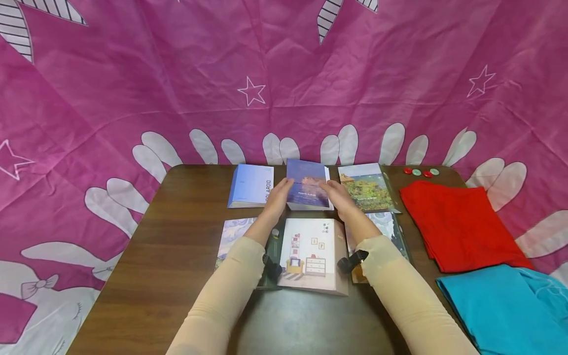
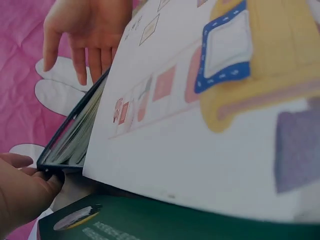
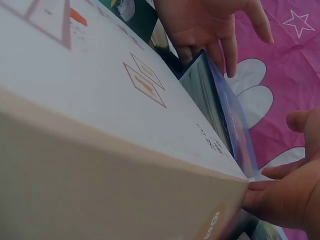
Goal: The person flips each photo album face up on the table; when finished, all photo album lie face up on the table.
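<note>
A blue photo album (image 1: 307, 185) lies at the back middle of the brown table (image 1: 177, 246). My left hand (image 1: 278, 195) touches its left edge and my right hand (image 1: 338, 196) its right edge, both with fairly straight fingers. In the left wrist view, my left hand's fingertips (image 2: 50, 180) meet the album's (image 2: 70, 145) near corner, and my right hand (image 2: 85, 30) hangs loose beyond it. In the right wrist view, my right hand's fingertips (image 3: 260, 195) rest by the album (image 3: 225, 115), with my left hand (image 3: 210, 25) across from it. A white album with furniture drawings (image 1: 312, 254) lies between my forearms.
A light blue album (image 1: 250, 186) lies left of the held one, and a green landscape album (image 1: 366, 188) lies to its right. Two more albums (image 1: 232, 234) (image 1: 395, 231) lie partly under my arms. A red cloth (image 1: 457, 224), a blue cloth (image 1: 506, 305) and small round discs (image 1: 420, 172) occupy the right side.
</note>
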`<state>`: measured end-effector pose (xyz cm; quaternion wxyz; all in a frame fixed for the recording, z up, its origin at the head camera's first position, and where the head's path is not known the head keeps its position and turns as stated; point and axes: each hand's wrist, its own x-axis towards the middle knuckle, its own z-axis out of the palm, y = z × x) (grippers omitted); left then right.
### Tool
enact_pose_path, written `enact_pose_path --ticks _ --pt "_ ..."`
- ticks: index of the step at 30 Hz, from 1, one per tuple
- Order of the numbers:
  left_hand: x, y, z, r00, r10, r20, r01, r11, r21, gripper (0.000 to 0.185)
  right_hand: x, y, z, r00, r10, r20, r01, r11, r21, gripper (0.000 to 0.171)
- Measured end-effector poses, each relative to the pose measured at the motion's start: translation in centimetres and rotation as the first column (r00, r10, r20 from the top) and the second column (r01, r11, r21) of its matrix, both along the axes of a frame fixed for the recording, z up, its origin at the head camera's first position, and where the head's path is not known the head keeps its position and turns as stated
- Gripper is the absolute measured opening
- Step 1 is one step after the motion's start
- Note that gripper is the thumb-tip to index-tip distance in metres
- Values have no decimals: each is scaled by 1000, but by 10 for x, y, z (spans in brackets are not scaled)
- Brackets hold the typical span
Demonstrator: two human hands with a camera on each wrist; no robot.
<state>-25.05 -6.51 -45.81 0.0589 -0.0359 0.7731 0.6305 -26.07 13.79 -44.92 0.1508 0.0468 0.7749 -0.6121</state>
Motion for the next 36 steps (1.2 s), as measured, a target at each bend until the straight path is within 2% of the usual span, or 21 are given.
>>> enact_pose_path --ticks 7,13,17,22,26,33,36 --pt "0 -5 0 1000 1 7 -1 998 -56 74 -2 3 2 999 26 20 -24 997 -70 70" --pt "-3 -7 3 999 -4 -45 -1 992 -128 71 -5 9 4 1000 4 -15 -5 995 -98 63" --pt "-4 -6 3 990 35 -140 -62 979 -192 68 0 16 12 998 4 -61 -7 998 -63 65" --pt "-2 5 6 961 58 -271 -117 971 -207 63 6 31 25 991 -3 -134 7 999 31 71" --pt "2 19 7 956 14 -292 -81 972 -219 60 6 47 31 981 -37 -190 41 999 17 70" --pt "12 48 5 974 -59 -219 20 984 -176 59 7 81 39 971 -107 -212 108 994 -7 70" --pt "12 61 7 969 -118 -219 71 975 -210 57 8 95 38 971 -132 -198 129 991 -31 70"
